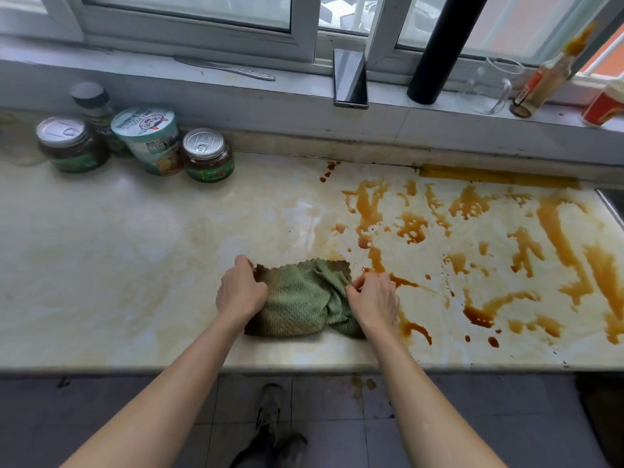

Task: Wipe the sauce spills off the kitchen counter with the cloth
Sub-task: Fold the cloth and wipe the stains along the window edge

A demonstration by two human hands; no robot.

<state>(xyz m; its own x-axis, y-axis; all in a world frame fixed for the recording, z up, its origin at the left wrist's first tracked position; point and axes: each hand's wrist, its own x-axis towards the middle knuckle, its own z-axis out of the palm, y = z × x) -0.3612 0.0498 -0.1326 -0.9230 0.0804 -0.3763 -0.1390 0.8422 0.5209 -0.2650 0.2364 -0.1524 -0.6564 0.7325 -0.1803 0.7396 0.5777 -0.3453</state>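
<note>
Floor (pixel 324 400): grey tile, with one shoe (pixel 268 412) showing below the counter's front edge and a few brown drips beside it.

Counter (pixel 118 265): pale marbled slab. The cloth (pixel 304 300) is green and bunched. It lies on the counter close to the front edge, about midway along, and its far edge is stained brown.

The left hand (pixel 241 292) grips the cloth's left side, fingers curled close together, tips pinching the far-left corner. The right hand (pixel 374 300) holds the right side, fingertips bunched and pinching a fold of fabric.

Sauce spills (pixel 472 204): orange-brown streaks and puddles cover the counter's right half, from just beside the right hand to the back edge. The left half shows only faint yellowish smears.

Back left, by the wall: a dark jar (pixel 71 145), a paper tub (pixel 148 140), a second jar (pixel 207 155), and a dark-capped bottle (pixel 94 106) behind them.

On the sill (pixel 101 67), left to right: knife (pixel 226 67), phone (pixel 350 79) leaning upright, black pipe (pixel 442 45), glass mug (pixel 496 84), sauce bottle (pixel 547 76) tilted, red cup (pixel 604 104). The window (pixel 189 8) is behind them.
</note>
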